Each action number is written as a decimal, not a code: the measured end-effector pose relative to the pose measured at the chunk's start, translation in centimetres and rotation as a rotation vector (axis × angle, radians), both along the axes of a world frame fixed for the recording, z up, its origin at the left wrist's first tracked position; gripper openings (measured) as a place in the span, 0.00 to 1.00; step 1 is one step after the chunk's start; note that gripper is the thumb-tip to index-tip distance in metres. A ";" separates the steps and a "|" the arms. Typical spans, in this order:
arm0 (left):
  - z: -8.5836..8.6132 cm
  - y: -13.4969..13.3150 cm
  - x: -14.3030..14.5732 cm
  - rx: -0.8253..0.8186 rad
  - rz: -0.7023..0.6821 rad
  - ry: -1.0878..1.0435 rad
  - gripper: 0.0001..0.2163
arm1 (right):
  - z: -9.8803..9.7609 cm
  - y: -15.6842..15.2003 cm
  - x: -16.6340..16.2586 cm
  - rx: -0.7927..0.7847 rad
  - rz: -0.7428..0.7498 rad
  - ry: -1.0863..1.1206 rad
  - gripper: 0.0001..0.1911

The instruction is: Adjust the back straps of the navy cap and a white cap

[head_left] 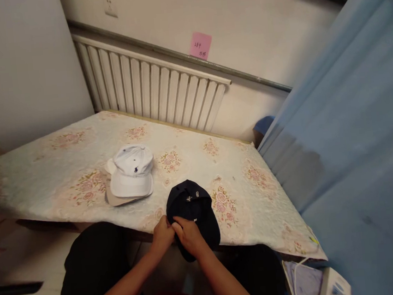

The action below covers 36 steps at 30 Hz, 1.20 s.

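A black baseball cap [191, 203] is tipped at the table's near edge, with its inside partly facing me and small pale labels or marks showing. My left hand [163, 233] is closed on the cap's left rim. Close beside it, my right hand [188, 234] grips the same rim, thumb and fingers pinched together. The fingertips of both hands almost meet, and what exactly lies between them is hidden. To the left, a white baseball cap [134, 165] with a small dark emblem rests on top of a beige cap [113, 197], of which mostly the brim shows.
A flowered cloth covers the table [190, 157]. Behind it stand a white radiator [152, 87] and a wall with a pink note [201, 45]. A blue curtain [350, 151] hangs on the right. Near the lower right corner is a white box-like object [335, 285] beside a cable.
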<state>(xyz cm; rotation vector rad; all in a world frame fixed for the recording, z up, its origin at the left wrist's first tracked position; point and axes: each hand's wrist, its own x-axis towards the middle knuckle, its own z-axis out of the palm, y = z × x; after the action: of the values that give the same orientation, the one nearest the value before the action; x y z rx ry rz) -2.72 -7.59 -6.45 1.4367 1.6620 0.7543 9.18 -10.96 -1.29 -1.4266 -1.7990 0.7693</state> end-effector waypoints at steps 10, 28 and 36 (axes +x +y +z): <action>0.2 0.1 0.3 0.000 0.014 0.001 0.09 | -2.0 -0.7 3.3 0.042 0.049 -0.498 0.23; -0.3 0.3 0.5 -0.003 0.049 -0.017 0.09 | -3.8 -1.4 2.6 0.080 -0.009 -0.525 0.24; -0.6 0.3 0.6 -0.012 0.041 -0.064 0.09 | -4.5 -1.4 2.7 0.097 -0.096 -0.552 0.25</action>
<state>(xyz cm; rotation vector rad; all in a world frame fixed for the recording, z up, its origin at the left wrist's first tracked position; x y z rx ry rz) -2.09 -7.31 -7.08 1.3592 1.6488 0.8038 11.90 -12.38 -5.82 -1.7610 -2.1124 0.2399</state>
